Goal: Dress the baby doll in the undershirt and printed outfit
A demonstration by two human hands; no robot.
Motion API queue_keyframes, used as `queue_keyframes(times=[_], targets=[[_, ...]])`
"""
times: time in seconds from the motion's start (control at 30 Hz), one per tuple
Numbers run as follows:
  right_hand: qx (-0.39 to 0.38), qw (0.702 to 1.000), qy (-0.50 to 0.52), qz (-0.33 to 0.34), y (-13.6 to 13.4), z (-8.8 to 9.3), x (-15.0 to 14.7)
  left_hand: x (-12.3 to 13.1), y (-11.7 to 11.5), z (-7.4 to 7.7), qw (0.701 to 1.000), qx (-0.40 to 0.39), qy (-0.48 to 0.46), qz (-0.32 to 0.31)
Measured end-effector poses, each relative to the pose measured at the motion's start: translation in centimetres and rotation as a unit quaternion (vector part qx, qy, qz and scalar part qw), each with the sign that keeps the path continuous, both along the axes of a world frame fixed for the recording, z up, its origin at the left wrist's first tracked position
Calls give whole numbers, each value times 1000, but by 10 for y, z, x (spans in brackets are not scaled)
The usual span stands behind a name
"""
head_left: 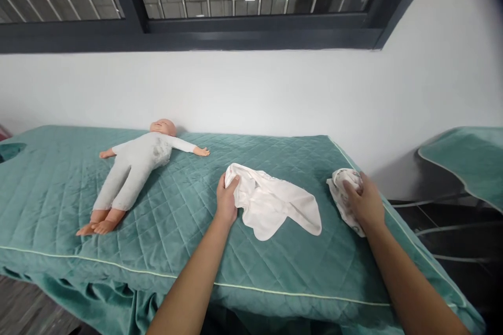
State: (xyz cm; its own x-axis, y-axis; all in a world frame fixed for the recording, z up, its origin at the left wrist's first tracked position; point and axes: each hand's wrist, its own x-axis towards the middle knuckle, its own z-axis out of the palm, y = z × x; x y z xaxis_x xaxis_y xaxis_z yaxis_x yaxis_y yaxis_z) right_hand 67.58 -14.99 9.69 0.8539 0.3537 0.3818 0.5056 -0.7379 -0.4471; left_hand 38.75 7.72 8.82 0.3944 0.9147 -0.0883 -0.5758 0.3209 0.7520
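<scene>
My left hand (227, 196) pinches the left end of a white cloth garment (271, 204), thumb on top. The rest of that garment spreads rightward over the green quilted cover, with a sleeve-like part at its far right. My right hand (364, 203) is closed on a bunched white cloth with a faint print (345, 186), near the right edge of the bed. A baby doll (137, 154) in a pale body suit lies on its back to the left, arms spread, apart from both hands.
The green quilted bed cover (188, 241) has light piping along its edges. Behind it stands a white wall (243, 89) below a dark-framed window (251, 36) with bars. Another green-covered piece of furniture (467, 159) stands at the right, beyond a gap.
</scene>
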Motion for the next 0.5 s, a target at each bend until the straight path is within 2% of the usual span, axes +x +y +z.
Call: queue_keyframes(times=[0.13,0.2,0.23,0.3,0.37,0.43,0.5], targets=[[93,996,-6,9,5,23,-15,-3,13,6,999,-10,52,0],[155,985,41,56,19,42,-36,-6,24,18,994,-1,106,-39],[187,974,69,104,28,52,-50,-8,29,28,989,10,132,-64],[194,937,139,254,52,75,-81,-11,34,58,980,52,159,-109],[165,887,194,385,78,99,-111,-17,32,98,954,173,194,-153],[146,840,208,478,102,126,-136,-26,23,145,912,294,211,-193],[138,791,210,559,119,155,-153,-38,12,188,853,402,251,-218]])
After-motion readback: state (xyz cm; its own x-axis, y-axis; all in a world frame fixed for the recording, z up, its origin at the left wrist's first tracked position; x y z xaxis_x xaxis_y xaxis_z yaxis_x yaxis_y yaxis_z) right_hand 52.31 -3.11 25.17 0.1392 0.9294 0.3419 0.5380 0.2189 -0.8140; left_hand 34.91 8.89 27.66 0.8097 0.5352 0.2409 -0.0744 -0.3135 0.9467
